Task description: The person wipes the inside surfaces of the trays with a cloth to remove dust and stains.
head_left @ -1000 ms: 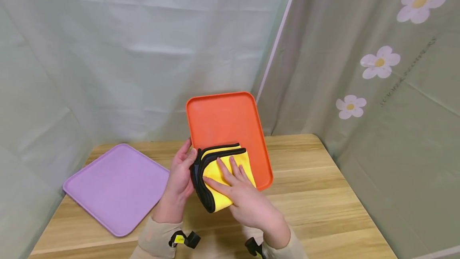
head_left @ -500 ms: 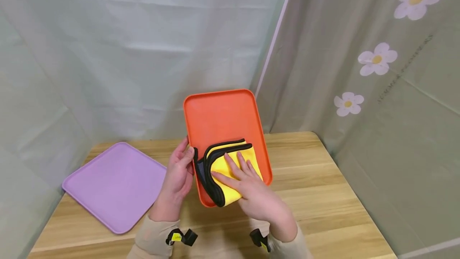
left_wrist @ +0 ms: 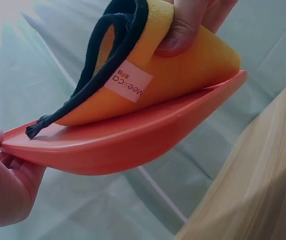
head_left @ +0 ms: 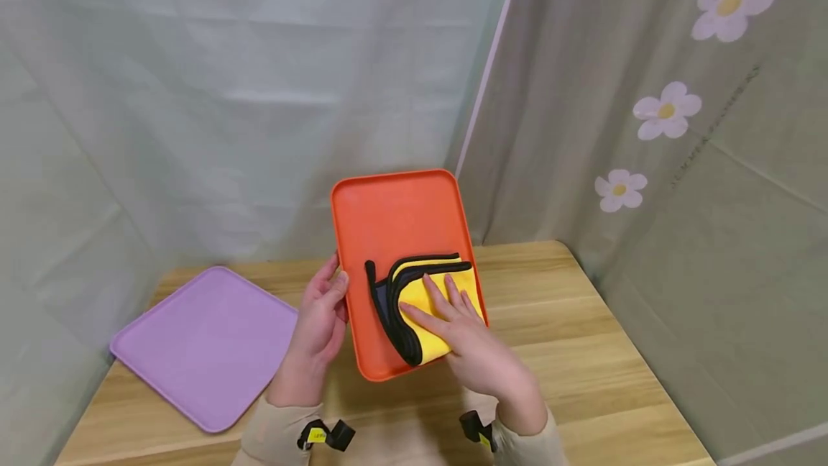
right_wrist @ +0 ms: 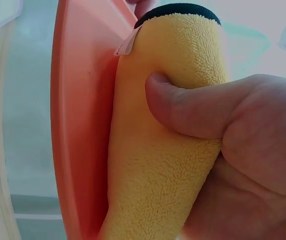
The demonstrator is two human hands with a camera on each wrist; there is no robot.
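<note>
Yellow cloth: folded, dark-edged, found over the five o'clock part of the orange tray, its underside against the tray; head view taken as the dial.
Tag: a small printed tag was sewn at the cloth; part of the print was hard to read.
Right hand: the right hand sat between four and five o'clock of the tray's middle, fingers spread over the top of the cloth, thumb against its yellow face, cloth pinched between.
Left hand: the left hand was at nine o'clock, clamped on the tray rim, thumb above and fingers below.
Orange tray: raised, apart from the table.
Purple tray: the purple tray lay on the table, between eight and nine o'clock, well apart from the orange tray.
Wrists: pale sleeves and black wristbands were noted toward six o'clock.
Backdrop: a grey curtain hung at twelve o'clock; white flowers and faint lettering were printed toward two.
</note>
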